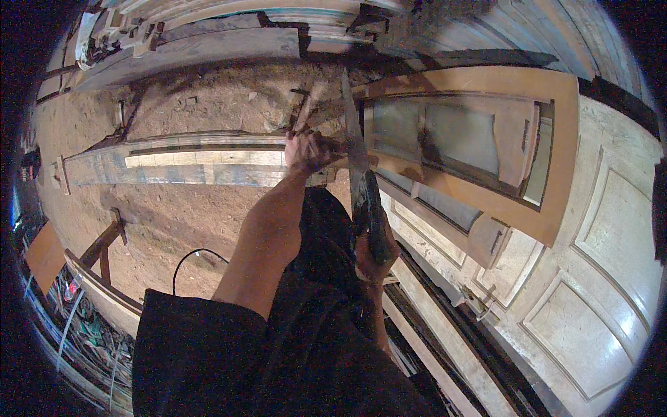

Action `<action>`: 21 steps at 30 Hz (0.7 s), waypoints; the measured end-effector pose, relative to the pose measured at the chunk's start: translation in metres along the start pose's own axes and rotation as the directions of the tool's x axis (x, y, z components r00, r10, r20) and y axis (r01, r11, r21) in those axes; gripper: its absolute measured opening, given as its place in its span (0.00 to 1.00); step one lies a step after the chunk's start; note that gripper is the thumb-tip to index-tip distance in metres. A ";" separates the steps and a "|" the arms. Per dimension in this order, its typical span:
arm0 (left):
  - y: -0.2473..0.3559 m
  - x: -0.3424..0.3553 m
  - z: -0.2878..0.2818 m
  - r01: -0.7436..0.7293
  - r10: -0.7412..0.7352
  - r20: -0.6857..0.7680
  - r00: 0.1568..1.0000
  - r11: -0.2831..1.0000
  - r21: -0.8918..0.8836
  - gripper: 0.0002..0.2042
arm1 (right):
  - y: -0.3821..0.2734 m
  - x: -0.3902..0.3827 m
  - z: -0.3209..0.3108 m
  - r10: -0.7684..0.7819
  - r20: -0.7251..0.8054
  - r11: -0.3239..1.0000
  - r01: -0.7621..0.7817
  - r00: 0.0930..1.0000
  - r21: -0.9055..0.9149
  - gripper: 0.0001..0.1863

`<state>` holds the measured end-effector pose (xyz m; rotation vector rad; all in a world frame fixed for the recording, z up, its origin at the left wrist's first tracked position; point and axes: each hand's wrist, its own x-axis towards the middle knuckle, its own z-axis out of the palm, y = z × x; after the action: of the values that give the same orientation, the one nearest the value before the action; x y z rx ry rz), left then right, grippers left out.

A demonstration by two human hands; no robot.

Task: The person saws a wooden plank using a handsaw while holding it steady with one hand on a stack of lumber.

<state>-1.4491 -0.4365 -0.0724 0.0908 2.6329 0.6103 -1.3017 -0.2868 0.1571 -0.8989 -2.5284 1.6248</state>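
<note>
My right hand [379, 258] is wrapped around the dark handle of a handsaw [357, 149]. The saw's long blade points away from me and crosses the right end of a pale wooden strip [208, 158]. On the strip, just left of the blade, my left hand [309, 149] is closed and pressing down, its fingers partly in shadow. The strip lies lengthwise along a worn plank bench [104, 170]. Whether the teeth have cut into the wood cannot be made out.
A brown wooden frame with glass panes [563, 160] leans close to the saw's right side. White panelled doors [618, 278] stand beyond it. Long boards [451, 326] lie at the lower right. Stacked timber [229, 45] lines the back, and a black cable [182, 263] curves over the dirt floor.
</note>
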 end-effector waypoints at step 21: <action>0.008 0.002 -0.014 0.040 -0.038 0.133 0.990 0.999 -0.012 0.19 | -0.019 0.016 -0.003 0.012 0.042 1.000 -0.012 0.999 0.002 0.26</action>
<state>-1.4575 -0.4344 -0.0584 0.0723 2.4952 0.5898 -1.3229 -0.2822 0.1697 -0.8915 -2.5521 1.6672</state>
